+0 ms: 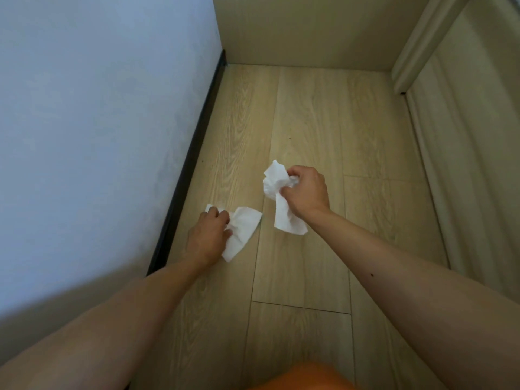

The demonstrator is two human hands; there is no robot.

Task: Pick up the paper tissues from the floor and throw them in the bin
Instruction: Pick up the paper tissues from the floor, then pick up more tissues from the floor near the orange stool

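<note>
A crumpled white paper tissue [242, 229] lies low over the pale wood floor, and my left hand [209, 235] is closed on its left part, with a small corner sticking out past the knuckles. A second white tissue [277, 192] hangs bunched from my right hand [305, 190], whose fingers are closed around its middle; one end points up and left, the other trails down toward the floor. No bin is in view.
A light blue wall [98, 122] with a black skirting board [191, 164] runs along the left. A beige panel [304, 29] closes the far end and a pale ribbed door or curtain [464, 150] lines the right. Something orange [304, 378] shows at the bottom edge.
</note>
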